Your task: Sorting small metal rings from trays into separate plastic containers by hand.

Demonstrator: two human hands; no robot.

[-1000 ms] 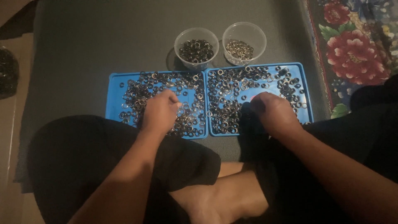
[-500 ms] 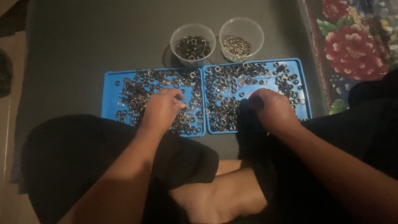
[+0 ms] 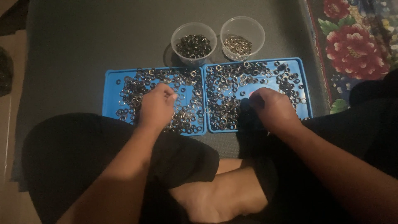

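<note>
Both curled, left hand and right hand rest inside ring-strewn blue trays, grip unclear.

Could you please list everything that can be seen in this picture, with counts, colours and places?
Blue plastic trays: two, side by side on the mat, touching.
Small metal rings: too many to count, dark and silvery, scattered over both trays.
Clear plastic cup of dark rings: one, behind the trays, left.
Clear plastic cup of paler rings: one, to its right.
Dark grey mat: one, under everything.
Floral cloth: one, red and green, far right.
Black shorts: on crossed legs, foreground.
Left hand: over the left tray, fingertips on the rings.
Right hand: over the right tray, curled; any hold is hidden.
</note>
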